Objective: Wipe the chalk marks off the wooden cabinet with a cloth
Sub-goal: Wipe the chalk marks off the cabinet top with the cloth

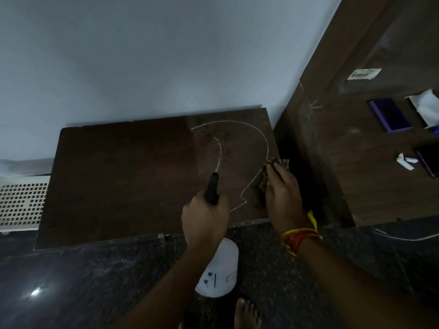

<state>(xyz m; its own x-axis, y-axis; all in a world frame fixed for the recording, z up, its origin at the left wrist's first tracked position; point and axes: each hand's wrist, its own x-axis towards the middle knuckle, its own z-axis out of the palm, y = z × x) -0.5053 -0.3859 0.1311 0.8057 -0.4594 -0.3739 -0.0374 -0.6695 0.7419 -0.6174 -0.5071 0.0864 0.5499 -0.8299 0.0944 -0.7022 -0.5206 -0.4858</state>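
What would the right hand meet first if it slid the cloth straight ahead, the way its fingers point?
The right hand presses the cloth beside the outer chalk line. Straight ahead, it would probably cross that curve first, then reach the cabinet top's back edge by the wall.

- There is a single view, from a wide-angle camera worn on the person's head.
- It faces forward and steeply down onto the top of the wooden cabinet (123,176), which fills the middle of the frame.
- It sits close: both forearms enter from the lower edge, and the left hand (205,217) and right hand (282,195) lie just below centre.
- A pale wall (166,55) fills the upper frame; its lines bend toward the edges.
- The dark floor (71,281) and a bare foot (247,314) show along the bottom.
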